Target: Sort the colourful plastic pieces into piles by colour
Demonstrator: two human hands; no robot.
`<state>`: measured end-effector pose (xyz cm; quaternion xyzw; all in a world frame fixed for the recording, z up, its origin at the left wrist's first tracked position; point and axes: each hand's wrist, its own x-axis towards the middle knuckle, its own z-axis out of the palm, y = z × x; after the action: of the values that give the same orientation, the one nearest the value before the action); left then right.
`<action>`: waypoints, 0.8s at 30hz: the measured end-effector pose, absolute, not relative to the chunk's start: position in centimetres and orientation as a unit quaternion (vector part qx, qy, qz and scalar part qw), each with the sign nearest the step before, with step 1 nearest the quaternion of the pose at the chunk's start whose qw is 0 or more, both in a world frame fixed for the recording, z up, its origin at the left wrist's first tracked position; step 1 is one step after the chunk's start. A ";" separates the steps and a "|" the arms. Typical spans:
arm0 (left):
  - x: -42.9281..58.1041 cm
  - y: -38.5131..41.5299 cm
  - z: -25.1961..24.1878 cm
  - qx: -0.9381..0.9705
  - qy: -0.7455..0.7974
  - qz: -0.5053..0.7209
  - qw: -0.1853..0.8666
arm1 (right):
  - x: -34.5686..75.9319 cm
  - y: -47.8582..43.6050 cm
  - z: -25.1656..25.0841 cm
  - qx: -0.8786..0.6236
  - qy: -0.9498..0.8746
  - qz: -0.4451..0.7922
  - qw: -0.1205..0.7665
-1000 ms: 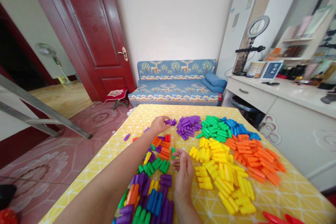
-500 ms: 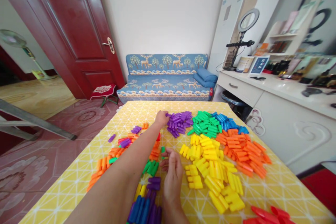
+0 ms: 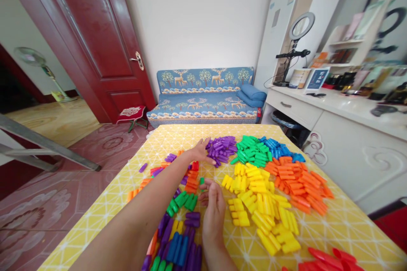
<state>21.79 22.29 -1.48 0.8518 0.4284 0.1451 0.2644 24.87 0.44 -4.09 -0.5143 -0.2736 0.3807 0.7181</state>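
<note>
My left hand (image 3: 201, 153) is stretched out over the yellow tablecloth (image 3: 178, 135), fingers spread and empty, its tips at the left edge of the purple block pile (image 3: 222, 150). My right hand (image 3: 212, 208) rests nearer to me, fingers curled together, between a mixed heap of blocks (image 3: 179, 233) and the yellow block pile (image 3: 260, 207). A small green block (image 3: 201, 181) lies just above its fingertips. I cannot make out anything inside the curled fingers. Sorted green (image 3: 252, 153), blue (image 3: 280, 151) and orange (image 3: 299, 180) piles lie to the right.
Red pieces (image 3: 327, 258) lie at the table's near right corner. Beyond the table stand a blue patterned sofa (image 3: 206, 101), a dark red door (image 3: 95, 42) and a small red stool (image 3: 132, 115). A white desk (image 3: 343, 135) with a ring light (image 3: 301, 26) runs along the right.
My left hand let go of purple blocks at the purple pile and now lies open beside it. The right hand has hardly moved. The camera shifted a little.
</note>
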 end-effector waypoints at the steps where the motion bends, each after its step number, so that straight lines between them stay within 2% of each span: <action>1: 21.7 21.7 -1.4 0.864 0.425 0.109 0.247 | 24.8 0.5 -4.2 -0.512 -0.276 0.381 0.718; 4: 22.3 19.5 -1.4 0.871 0.447 0.079 0.189 | 24.8 0.5 -4.2 -0.514 -0.277 0.380 0.717; 10: 25.0 16.7 -2.4 0.902 0.396 0.168 0.034 | 24.9 0.5 -4.1 -0.516 -0.280 0.377 0.717; 14: 25.8 16.8 -2.3 0.927 0.330 0.177 -0.030 | 24.8 0.6 -4.3 -0.507 -0.284 0.386 0.716; 17: 26.4 17.3 -2.1 0.941 0.299 0.150 -0.052 | 24.8 0.6 -4.2 -0.505 -0.280 0.391 0.717; 24: 27.0 18.7 -3.2 0.922 0.355 0.145 -0.045 | 24.7 0.5 -3.8 -0.502 -0.276 0.392 0.720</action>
<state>27.03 18.75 -3.16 0.9224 0.3551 0.1449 -0.0450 24.71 0.47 -3.81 -0.5020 -0.2761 0.3923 0.7197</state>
